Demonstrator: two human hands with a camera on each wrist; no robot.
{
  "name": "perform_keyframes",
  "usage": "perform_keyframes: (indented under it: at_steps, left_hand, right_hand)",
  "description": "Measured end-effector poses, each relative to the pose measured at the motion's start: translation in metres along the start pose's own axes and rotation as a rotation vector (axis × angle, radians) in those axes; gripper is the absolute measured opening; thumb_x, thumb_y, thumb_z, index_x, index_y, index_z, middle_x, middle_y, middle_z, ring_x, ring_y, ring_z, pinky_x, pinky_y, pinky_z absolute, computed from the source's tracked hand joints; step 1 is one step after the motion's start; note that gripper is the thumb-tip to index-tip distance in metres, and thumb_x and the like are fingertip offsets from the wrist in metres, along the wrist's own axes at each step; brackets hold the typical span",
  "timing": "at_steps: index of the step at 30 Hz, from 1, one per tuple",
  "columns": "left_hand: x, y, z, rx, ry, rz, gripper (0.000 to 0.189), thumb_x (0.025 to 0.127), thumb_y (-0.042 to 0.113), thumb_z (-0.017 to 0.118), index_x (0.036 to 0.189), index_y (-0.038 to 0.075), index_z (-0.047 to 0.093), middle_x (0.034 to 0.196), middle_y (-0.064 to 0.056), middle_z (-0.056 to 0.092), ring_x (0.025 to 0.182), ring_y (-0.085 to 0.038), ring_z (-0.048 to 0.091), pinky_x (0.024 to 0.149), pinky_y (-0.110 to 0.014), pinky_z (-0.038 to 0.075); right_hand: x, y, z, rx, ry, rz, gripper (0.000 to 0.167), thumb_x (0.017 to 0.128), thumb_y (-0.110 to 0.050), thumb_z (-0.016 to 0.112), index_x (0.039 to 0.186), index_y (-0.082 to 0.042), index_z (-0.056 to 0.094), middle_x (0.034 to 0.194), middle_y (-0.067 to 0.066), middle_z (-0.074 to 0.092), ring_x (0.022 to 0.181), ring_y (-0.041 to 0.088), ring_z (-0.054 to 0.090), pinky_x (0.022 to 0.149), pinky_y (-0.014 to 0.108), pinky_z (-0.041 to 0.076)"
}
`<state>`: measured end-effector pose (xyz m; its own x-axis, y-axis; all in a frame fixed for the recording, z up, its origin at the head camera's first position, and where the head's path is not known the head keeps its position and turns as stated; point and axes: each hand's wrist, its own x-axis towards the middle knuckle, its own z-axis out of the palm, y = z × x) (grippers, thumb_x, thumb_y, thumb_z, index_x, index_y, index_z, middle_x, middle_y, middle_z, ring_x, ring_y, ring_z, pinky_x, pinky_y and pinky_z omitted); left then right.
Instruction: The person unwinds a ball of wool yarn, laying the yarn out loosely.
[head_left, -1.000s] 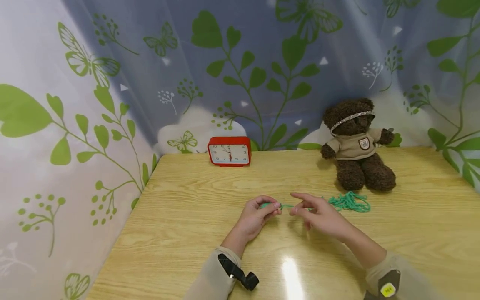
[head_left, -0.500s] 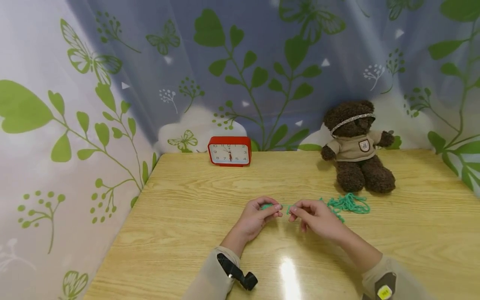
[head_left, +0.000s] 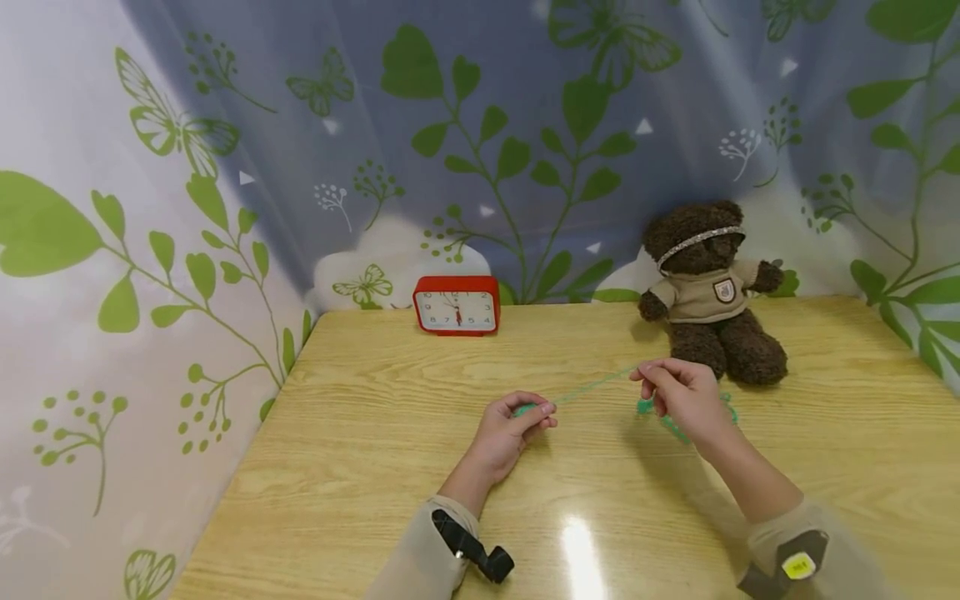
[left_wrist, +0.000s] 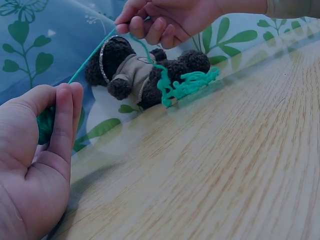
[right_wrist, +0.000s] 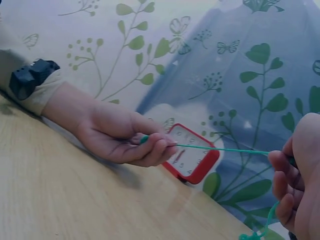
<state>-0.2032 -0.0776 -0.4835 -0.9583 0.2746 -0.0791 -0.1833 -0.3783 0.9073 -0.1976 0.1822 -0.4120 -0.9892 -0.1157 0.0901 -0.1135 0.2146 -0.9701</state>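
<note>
My left hand (head_left: 504,435) curls round a small wound bundle of green yarn (left_wrist: 46,126), mostly hidden by the palm and fingers. A taut yarn strand (head_left: 596,386) rises from its fingertips to my right hand (head_left: 692,402). Raised above the table, the right hand pinches this strand between thumb and fingertips. From that pinch the yarn drops, in the left wrist view, to a loose, tangled yarn pile (left_wrist: 192,84) on the table. In the head view the right hand covers much of that pile.
A brown teddy bear (head_left: 708,296) in a beige shirt sits at the back right, just behind the pile. The red alarm clock (head_left: 456,310) stands at the back of the wooden table (head_left: 360,475). A leaf-patterned curtain (head_left: 495,100) hangs behind.
My right hand has moved right and up from beside the left hand, drawing the strand out long between them. The left hand stays almost in place with its bundle.
</note>
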Motion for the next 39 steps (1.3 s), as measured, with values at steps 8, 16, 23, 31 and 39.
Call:
perform_keyframes:
  at_steps: [8,16,23,31,39]
  left_hand:
    - [0.002,-0.001,-0.001,-0.008,0.001,0.013,0.006,0.095,-0.002,0.063,0.098,0.003,0.064,0.091,-0.003,0.068,0.078,-0.009,0.072,0.077,-0.015,0.059]
    - [0.003,-0.002,-0.001,-0.025,0.041,0.009,0.007,0.097,-0.001,0.061,0.099,0.005,0.065,0.094,-0.002,0.071,0.080,-0.009,0.071,0.078,-0.015,0.059]
    - [0.003,-0.002,-0.003,-0.067,0.102,0.003,0.007,0.095,-0.001,0.063,0.097,0.005,0.065,0.094,-0.003,0.069,0.081,-0.009,0.071,0.080,-0.017,0.059]
    - [0.003,-0.002,-0.003,-0.076,0.104,0.007,0.007,0.095,-0.001,0.063,0.096,0.005,0.066,0.093,-0.002,0.070,0.080,-0.009,0.071,0.079,-0.017,0.060]
    - [0.003,-0.002,-0.004,-0.075,0.111,0.016,0.009,0.095,-0.002,0.063,0.095,0.006,0.066,0.093,-0.002,0.071,0.080,-0.009,0.071,0.079,-0.017,0.060]
  right_hand:
    - [0.003,-0.003,-0.021,-0.035,0.129,0.003,0.030,0.106,-0.025,0.049,0.093,-0.009,0.071,0.069,-0.008,0.060,0.057,0.010,0.048,0.050,0.028,0.045]
    - [0.007,0.003,-0.033,-0.138,0.203,-0.012,0.035,0.107,-0.028,0.048,0.092,-0.005,0.071,0.071,-0.010,0.062,0.062,0.014,0.054,0.051,0.028,0.048]
    - [0.008,0.001,-0.053,-0.088,0.290,0.016,0.035,0.106,-0.025,0.047,0.082,-0.014,0.070,0.068,-0.008,0.059,0.059,0.011,0.049,0.051,0.024,0.045]
    - [0.008,-0.006,-0.081,0.044,0.389,0.136,0.035,0.104,-0.022,0.048,0.079,-0.021,0.073,0.067,-0.013,0.063,0.057,0.007,0.050,0.047,0.020,0.042]
    - [0.011,-0.008,-0.100,0.203,0.562,0.232,0.038,0.100,-0.016,0.050,0.071,-0.018,0.075,0.059,-0.013,0.064,0.053,0.004,0.052,0.043,0.017,0.042]
